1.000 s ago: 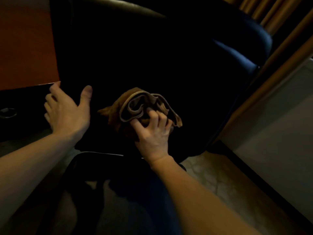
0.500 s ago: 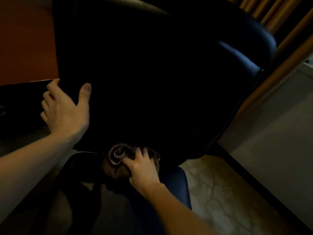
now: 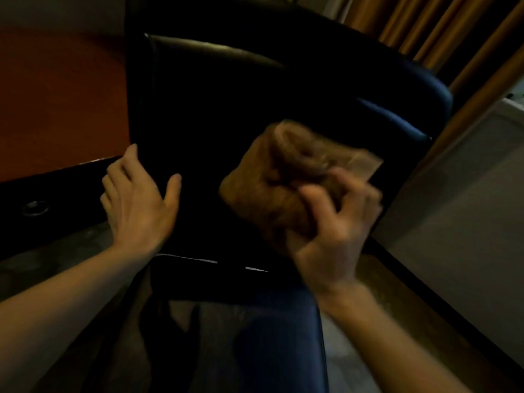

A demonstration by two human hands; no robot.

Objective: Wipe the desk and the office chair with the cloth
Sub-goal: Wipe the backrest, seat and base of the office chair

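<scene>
Right hand (image 3: 337,222) wads a brown, crumpled fabric cloth (image 3: 272,188) against the black padded leather office chair (image 3: 215,114)
Its grip is curled round the blurred cloth on the backrest's right half; the left hand (image 3: 136,199) is spread, holding nothing, at the backrest's left edge. The cloth looks light and limp, so a full fistful should hold it best, and the smooth leather likely lets it glide. Beyond, left, lies the reddish-brown wooden surface (image 3: 56,95)

Dark office chair (image 3: 226,114), blurred brown cloth (image 3: 266,191) against its backrest, orange-brown desk (image 3: 56,103) at left
</scene>
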